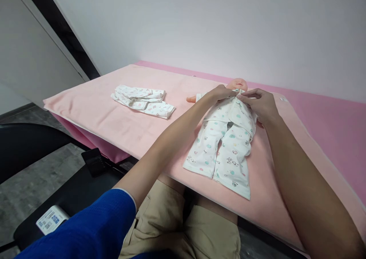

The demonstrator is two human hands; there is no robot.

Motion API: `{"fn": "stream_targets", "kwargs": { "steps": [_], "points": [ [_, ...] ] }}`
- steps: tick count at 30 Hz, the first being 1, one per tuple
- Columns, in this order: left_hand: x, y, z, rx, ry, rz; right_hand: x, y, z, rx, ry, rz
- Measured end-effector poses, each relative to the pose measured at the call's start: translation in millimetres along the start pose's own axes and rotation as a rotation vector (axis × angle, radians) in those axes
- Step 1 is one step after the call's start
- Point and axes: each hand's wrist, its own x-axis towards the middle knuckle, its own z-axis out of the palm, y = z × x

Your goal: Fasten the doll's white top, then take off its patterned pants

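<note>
A baby doll (238, 84) lies on its back on the pink blanket (114, 122), dressed in a white printed top (234, 112) and matching trousers (225, 152). My left hand (221, 93) and my right hand (261, 104) meet at the doll's chest just below its chin. Both pinch the front of the top near the collar, fingers closed on the fabric. One bare doll arm sticks out to the left of my left hand.
A second set of white printed baby clothes (143, 101) lies folded at the blanket's left. A black chair (28, 144) and a black surface with a dark phone-like object (94, 162) and a labelled white item (51, 219) sit lower left. A wall stands behind.
</note>
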Motion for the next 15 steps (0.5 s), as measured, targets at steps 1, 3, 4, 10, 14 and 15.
{"fn": "stream_targets", "kwargs": {
  "steps": [1,3,4,10,14,15],
  "points": [
    [-0.6,0.6,0.7,-0.002,0.002,-0.004,0.4,0.4,-0.1,0.001,-0.001,-0.003],
    [-2.4,2.4,2.4,-0.003,-0.002,-0.018,1.2,1.1,0.2,-0.002,0.004,-0.002],
    [-3.3,3.5,3.3,-0.003,-0.008,-0.023,1.6,1.5,0.6,-0.005,0.005,0.002],
    [-3.7,3.2,1.3,-0.010,-0.037,-0.006,3.0,6.7,2.9,0.032,0.008,0.003],
    [-4.5,-2.0,-7.6,0.024,-0.051,0.003,2.0,7.2,3.4,0.057,0.000,0.018],
    [-5.2,-3.1,-9.4,0.024,-0.059,0.007,1.3,6.3,3.3,0.062,-0.008,0.030]
  ]
}}
